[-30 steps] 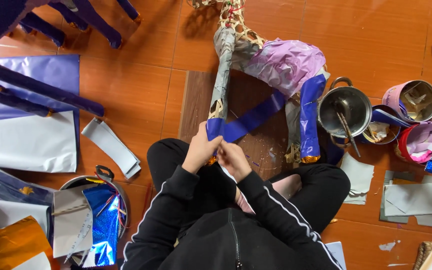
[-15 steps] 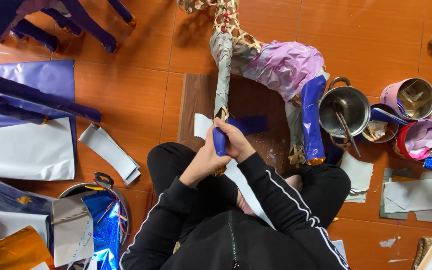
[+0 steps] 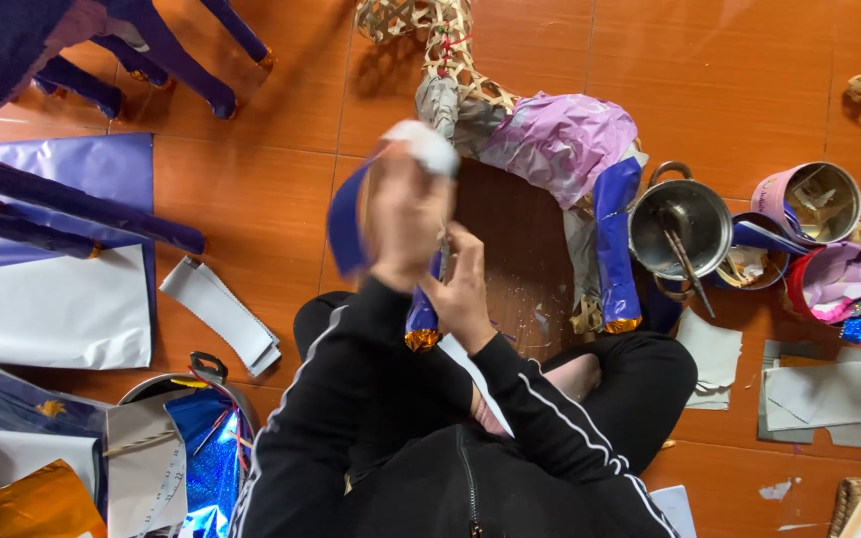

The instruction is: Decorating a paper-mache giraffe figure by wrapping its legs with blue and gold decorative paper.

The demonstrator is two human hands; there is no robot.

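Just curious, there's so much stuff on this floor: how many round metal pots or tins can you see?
4 that I can see: a steel pot right of the board, a pink-wrapped tin and a red-rimmed one far right, and a handled pot at lower left. More may be hidden.

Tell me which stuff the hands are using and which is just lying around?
In use: left hand lifting the blue paper strip; right hand on the woven frame leg.

Lying about: metal pot, tin cans, folded white strips, purple paper sheet.
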